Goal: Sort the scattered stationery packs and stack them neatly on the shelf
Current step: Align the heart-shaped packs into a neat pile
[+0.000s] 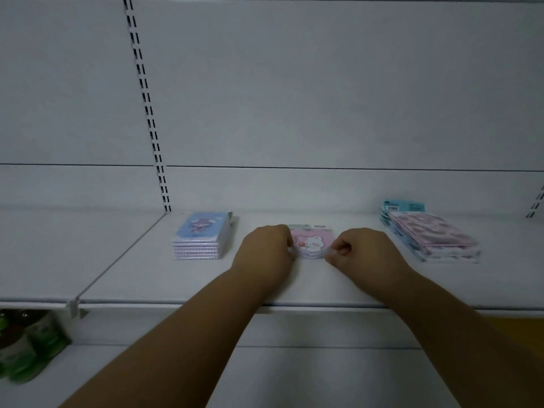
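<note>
**Both hands on the pink pack at mid-shelf**

The white shelf carries three groups of stationery. At its middle, about halfway between the front edge and the back panel, lies the pink pack with a cartoon bear on its face. It seems to sit on one or more similar packs, though the blur makes the count unclear. The left hand is at its left edge, fingers curled over and pressed close together against the pack's side. The right hand is at its right edge, fingers bent into a loose fist with the tips pinching the pack's near right corner. Both forearms reach in over the front edge of the shelf.

Toward the left, near the back and just right of the slotted upright, stands a neat blue stack of several like packs, well apart from the left hand. Toward the right end, near the back, a looser pile of pink patterned packs lies fanned and tilted, with teal packs showing behind and beneath it. It sits near the right hand but does not touch it.

The shelf between the groups is bare, and nothing lies in front of the pink pack. Below the front edge at the left corner, green packaged goods sit on a lower shelf, blurred.
</note>
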### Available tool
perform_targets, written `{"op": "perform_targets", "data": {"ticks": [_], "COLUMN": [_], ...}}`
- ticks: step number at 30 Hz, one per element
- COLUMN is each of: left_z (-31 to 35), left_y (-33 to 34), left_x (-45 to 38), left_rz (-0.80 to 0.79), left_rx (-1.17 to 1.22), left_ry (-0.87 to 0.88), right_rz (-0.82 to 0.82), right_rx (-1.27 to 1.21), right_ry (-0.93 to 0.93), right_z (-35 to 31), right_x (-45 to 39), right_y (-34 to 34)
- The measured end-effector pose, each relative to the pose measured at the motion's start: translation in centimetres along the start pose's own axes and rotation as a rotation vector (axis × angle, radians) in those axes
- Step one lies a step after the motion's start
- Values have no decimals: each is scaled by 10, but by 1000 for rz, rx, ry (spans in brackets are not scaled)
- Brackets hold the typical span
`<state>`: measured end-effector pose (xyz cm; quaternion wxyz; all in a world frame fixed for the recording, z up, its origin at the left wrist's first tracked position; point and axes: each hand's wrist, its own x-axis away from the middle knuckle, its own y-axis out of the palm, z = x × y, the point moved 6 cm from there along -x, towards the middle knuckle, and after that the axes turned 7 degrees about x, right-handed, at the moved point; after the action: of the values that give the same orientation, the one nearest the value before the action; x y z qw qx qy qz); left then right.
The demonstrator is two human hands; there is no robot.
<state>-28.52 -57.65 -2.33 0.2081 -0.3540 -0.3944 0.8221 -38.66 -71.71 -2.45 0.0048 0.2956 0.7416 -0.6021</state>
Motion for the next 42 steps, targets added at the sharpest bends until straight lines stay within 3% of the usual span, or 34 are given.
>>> {"op": "perform_targets", "data": {"ticks": [8, 16, 42], "left_z": [-26, -31, -27], "left_y": [-19, -20, -24], "left_x": [13, 19, 23], "left_rz": [4, 45, 32], "left_rx": [-44, 11, -16], "left_ry": [18, 47, 74], "right_rz": [-17, 38, -5], "right_rx": [-79, -83, -76], "right_ry": [-2, 36, 32], "right_z": [-30, -29, -32], "right_x": [11, 16, 17], "right_y": [3, 0, 0]}}
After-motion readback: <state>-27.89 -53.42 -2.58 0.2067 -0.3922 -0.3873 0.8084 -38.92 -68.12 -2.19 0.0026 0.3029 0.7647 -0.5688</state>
